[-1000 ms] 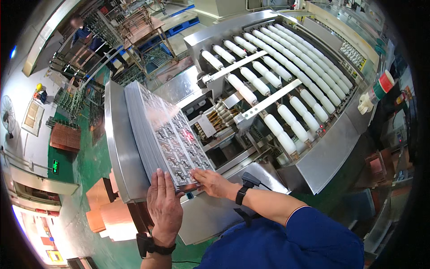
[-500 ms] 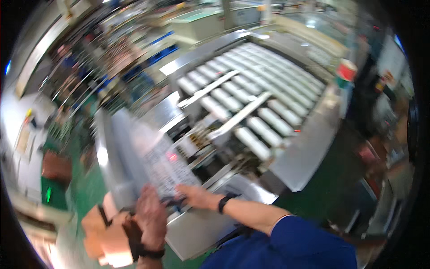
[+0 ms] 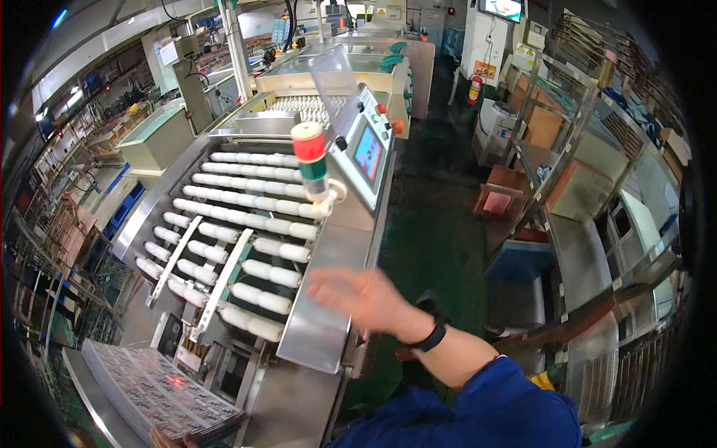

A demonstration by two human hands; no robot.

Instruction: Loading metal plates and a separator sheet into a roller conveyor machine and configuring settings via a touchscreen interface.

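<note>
A stack of thin printed panels (image 3: 153, 388) lies tilted in a metal holder at the lower left, a red light spot on its top face. At its near edge, cut off by the picture's rim, only a bit of my left hand (image 3: 166, 439) shows, touching the panels; how its fingers are set is hidden. My right hand (image 3: 362, 299), slightly blurred, is stretched out over the metal side edge of the roller conveyor (image 3: 325, 313) with nothing in it. Its fingers point left toward the white rollers (image 3: 261, 272).
A signal lamp (image 3: 308, 149) and a tilted control panel with a screen (image 3: 368, 151) rise from the conveyor's right side. A green-floored aisle (image 3: 437, 224) runs along it. Metal racks with boards (image 3: 579, 194) stand on the right; a red fire extinguisher (image 3: 475, 89) is farther back.
My view has swung right and up toward the machine and aisle. The right hand has left the panel stack and moved right over the conveyor edge; the left stays at the stack.
</note>
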